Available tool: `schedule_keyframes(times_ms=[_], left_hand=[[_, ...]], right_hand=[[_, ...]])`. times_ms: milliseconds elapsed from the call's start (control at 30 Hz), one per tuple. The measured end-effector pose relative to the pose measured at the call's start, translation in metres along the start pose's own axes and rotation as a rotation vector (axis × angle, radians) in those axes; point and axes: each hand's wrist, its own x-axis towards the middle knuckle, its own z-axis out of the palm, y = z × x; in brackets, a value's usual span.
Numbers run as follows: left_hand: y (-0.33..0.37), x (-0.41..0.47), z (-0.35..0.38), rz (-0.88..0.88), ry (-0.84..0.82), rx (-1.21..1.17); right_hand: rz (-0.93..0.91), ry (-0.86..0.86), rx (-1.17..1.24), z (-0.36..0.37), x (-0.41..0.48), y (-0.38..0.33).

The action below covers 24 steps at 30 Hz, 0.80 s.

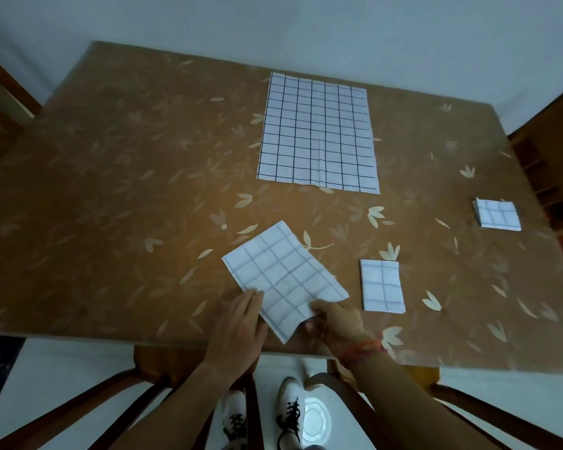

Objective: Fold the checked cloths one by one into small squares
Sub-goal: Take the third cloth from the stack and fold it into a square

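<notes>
A partly folded white checked cloth (281, 277) lies slanted near the table's front edge. My left hand (238, 329) rests flat with straight fingers at its lower left edge. My right hand (337, 323) pinches the cloth's lower right edge, fingers curled round the fabric. A large checked cloth (317, 133) lies spread flat further back. A small folded cloth (383, 285) sits just right of my hands. Another folded square (498, 215) lies near the right edge.
The brown table (127, 190) has a leaf pattern and a glossy top. Wooden chairs (150, 362) stand under the front edge, and more wooden furniture (553, 151) sits at the right. A pale wall runs behind the table.
</notes>
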Motion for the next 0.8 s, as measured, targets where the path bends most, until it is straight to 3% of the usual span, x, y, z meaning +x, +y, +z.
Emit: schedule_keyframes(times_ms=[133,300,433,633,800], left_hand=[[-0.010,0.004,0.001,0.055,-0.010,0.030],[-0.016,0.006,-0.001,0.131,0.065,0.048],[-0.021,0.004,-0.002,0.137,0.070,0.049],[-0.039,-0.011,-0.005,0.186,-0.029,0.017],[-0.050,-0.022,-0.009,0.274,-0.053,-0.024]], right_hand=[[0.051,-0.108,0.023,0.001,-0.009,0.014],[-0.020,-0.321,-0.104,-0.007,-0.015,0.020],[-0.248,-0.367,-0.287,-0.020,-0.007,0.020],[-0.729,-0.131,-0.854,-0.040,-0.003,0.020],[-0.931,-0.208,-1.152,-0.049,0.009,0.027]])
